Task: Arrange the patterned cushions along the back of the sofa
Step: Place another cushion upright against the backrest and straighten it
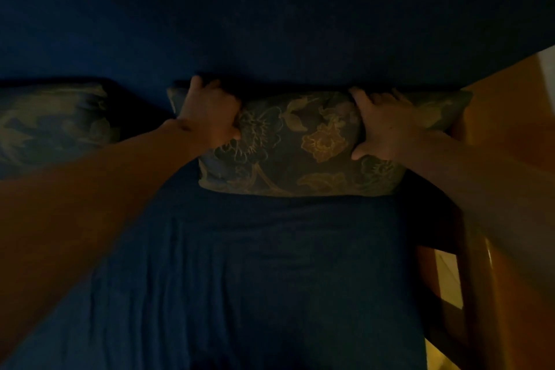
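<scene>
A floral patterned cushion stands on its long edge on the dark blue sofa seat, leaning against the sofa back at the right end, close beside the wooden arm. Your left hand is clamped over its upper left corner, fingers curled behind the top edge; your right hand grips the upper right part, thumb pressed into the front face. The light is dim, so finer detail is lost. To seat it well, press both top corners back evenly until the cushion rests flat against the sofa back, and keep its lower edge square to the seat before letting go. Watch that its right corner does not bunch against the wooden arm. A second patterned cushion leans at the far left, well apart; you likely want to match its tilt.
</scene>
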